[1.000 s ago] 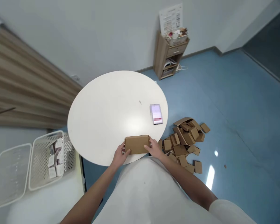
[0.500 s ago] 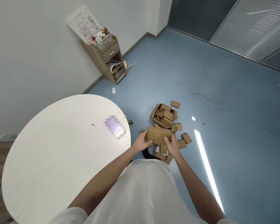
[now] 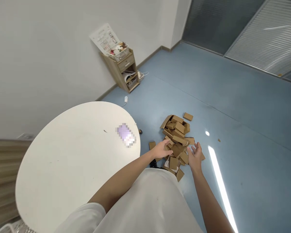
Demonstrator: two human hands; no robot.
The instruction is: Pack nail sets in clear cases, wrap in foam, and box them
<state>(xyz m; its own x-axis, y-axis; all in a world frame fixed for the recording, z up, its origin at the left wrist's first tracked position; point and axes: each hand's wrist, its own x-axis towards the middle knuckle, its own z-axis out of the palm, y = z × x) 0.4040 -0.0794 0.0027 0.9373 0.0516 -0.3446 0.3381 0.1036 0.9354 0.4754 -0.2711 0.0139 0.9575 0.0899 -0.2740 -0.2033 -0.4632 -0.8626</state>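
My left hand is open over the near side of a pile of brown cardboard boxes, thumb and fingers apart, holding nothing. My right hand hovers at the pile's right side with fingers spread and slightly curled, also bare. Between and just beyond the hands lies a long narrow cardboard box on the pile. Behind it, a larger open carton is filled with several small boxes. More small boxes lie loose near my feet, partly hidden by my hands.
A round white table stands at my left, with a pixelated phone-like object near its edge. Against the wall is a wooden cabinet with a basket on top. One box lies apart on the blue floor.
Both hands have let go of the flat cardboard box they held and moved apart, the right hand outward. A box now lies on the pile between them. The view has shifted slightly.
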